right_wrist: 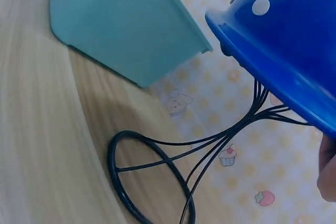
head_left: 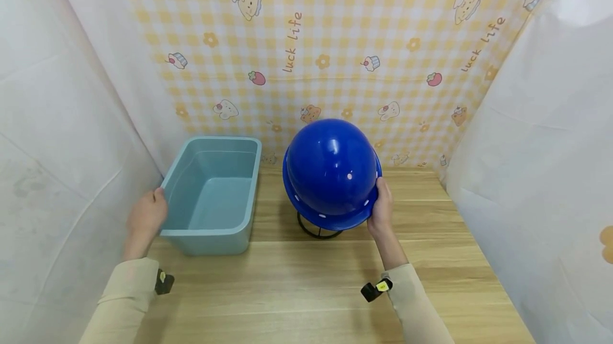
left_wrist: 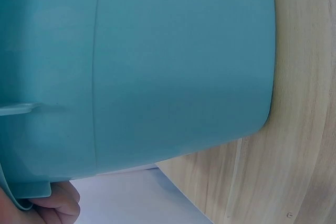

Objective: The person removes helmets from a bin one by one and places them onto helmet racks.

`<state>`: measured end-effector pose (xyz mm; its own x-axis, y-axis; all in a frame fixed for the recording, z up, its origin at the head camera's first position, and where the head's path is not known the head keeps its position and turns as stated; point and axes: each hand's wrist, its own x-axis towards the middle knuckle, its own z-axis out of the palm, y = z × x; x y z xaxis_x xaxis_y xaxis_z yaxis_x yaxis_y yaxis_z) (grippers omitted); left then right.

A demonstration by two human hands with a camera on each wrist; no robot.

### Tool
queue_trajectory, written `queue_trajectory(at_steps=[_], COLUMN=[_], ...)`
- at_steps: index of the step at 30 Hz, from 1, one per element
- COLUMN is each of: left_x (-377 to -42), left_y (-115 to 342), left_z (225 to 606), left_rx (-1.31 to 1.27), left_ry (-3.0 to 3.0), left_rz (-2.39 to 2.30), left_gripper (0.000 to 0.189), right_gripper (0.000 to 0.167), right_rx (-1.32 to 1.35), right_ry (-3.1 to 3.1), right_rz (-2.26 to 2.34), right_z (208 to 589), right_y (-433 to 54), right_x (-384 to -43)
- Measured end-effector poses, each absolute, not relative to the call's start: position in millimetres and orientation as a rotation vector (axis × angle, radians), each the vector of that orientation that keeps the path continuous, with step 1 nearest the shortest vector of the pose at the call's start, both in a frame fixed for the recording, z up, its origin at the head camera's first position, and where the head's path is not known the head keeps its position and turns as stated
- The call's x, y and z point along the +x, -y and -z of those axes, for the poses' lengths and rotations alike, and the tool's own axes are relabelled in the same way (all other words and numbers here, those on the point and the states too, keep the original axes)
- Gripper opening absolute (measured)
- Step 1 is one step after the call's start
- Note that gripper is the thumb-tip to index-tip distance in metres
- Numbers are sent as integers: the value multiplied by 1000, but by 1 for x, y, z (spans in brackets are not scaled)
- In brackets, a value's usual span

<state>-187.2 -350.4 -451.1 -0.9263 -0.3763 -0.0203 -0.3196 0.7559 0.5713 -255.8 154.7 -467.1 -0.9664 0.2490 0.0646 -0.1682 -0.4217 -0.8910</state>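
A blue hard hat (head_left: 330, 168) sits over a black wire stand (right_wrist: 231, 132) on the table; the stand's flared upper wires run up beneath the hat. My right hand (head_left: 381, 208) holds the hat by its right brim, and only a bit of that hand (right_wrist: 328, 174) shows at the edge of the right wrist view. To the left stands a light blue plastic bin (head_left: 209, 233), its inside bare. My left hand (head_left: 147, 215) grips the bin's left rim, with curled fingers (left_wrist: 62, 203) under the lip in the left wrist view.
Bin and stand share a wood-grain table (head_left: 287, 291). Behind it hangs a yellow checked cloth (head_left: 306, 41) with cartoon prints. White sheets close in the left side (head_left: 62, 136) and the right side (head_left: 536, 147).
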Motion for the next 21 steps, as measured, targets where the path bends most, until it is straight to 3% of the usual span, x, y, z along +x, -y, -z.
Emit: queue_trajectory(at_steps=[9,15,21], left_x=[-188,-188,-190], left_y=[351,350,351], left_z=[452,452,451], left_rx=[580,577,600], left_ry=[2882,2877,2873], left_rz=[900,910,920], left_gripper=[67,67,67], right_gripper=[21,35,39], right_rx=[-419,-628,-650], right_ry=[1346,1226,1196], right_rz=[-2489,-2653,-2696], right_z=[447,431,426], right_y=[-129,-114,-114], right_x=[-248,-237,-233])
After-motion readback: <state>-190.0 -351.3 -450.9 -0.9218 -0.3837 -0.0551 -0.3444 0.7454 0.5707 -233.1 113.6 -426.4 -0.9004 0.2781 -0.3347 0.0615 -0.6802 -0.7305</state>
